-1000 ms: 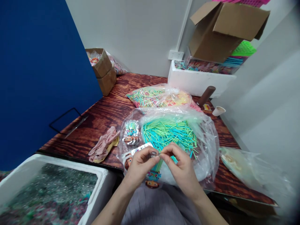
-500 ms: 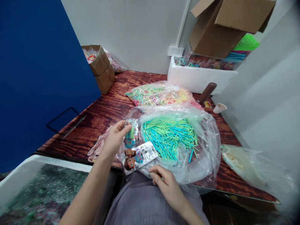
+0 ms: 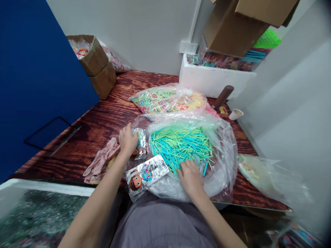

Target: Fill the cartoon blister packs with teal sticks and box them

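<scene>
From my remote feed, nearest first: my right hand (image 3: pixel 191 177) was low centre, fingers bent into the near edge of the green and blue sticks (image 3: pixel 182 148). Couldn't tell if the fingertips were pinched on any; the hand hid them. For a clean pick, I'd say slide fingertips under just a few, pinch around mid-length, lift straight so the tangle doesn't drag neighbours along.

Printed packet (image 3: pixel 147 172) lay just left of that hand: long axis lower left to upper right, cartoon end to the lower left, silver end to the upper right. Sticks sat mid-frame on a spread clear bag (image 3: pixel 223 168); no shared axis, criss-crossed, many slanting across the frame, no telling front from back. One loose blue stick by the right edge ran steeply, nearly up-down.

Left hand (image 3: pixel 127 140), left of centre, was on the filled packet (image 3: pixel 141 151), fingers curled; couldn't tell if clamped. Farther: bag of mixed sticks (image 3: pixel 160 98), then the white box (image 3: pixel 207 79), upper right.
</scene>
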